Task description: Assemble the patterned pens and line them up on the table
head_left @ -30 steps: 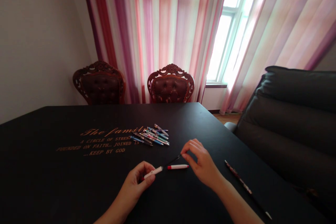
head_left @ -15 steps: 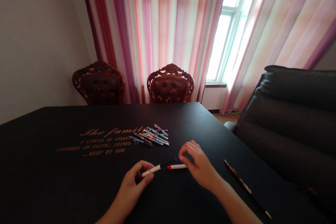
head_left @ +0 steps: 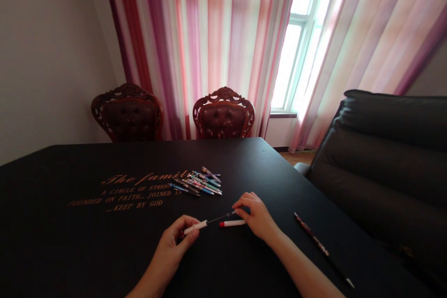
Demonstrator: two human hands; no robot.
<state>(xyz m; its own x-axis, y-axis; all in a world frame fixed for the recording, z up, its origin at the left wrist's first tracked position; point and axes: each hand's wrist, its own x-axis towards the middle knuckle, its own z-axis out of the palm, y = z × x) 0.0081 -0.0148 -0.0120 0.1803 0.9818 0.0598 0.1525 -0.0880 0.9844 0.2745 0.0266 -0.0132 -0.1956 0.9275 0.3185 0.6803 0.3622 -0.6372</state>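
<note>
Between thumb and fingers, my left hand (head_left: 178, 237) holds a white pen barrel (head_left: 196, 227) with a red end. A thin, dark and clear refill (head_left: 220, 217) runs from the barrel's open end to my right hand (head_left: 252, 212), whose thumb and finger pinch its far tip. Beneath the right fingers a white pen part with a red end (head_left: 232, 224) lies on the black table. Farther back is a pile of several colourful pens (head_left: 200, 182).
A patterned pen (head_left: 312, 235) lies on the black table (head_left: 70, 242) at the right, in line with a dark piece with a white tip. Two carved chairs (head_left: 223, 118) stand behind the table, and a black leather chair (head_left: 384, 149) is at the right.
The view has shifted slightly. The refill now lines up more closely with the barrel's open end, and both hands keep their holds.
</note>
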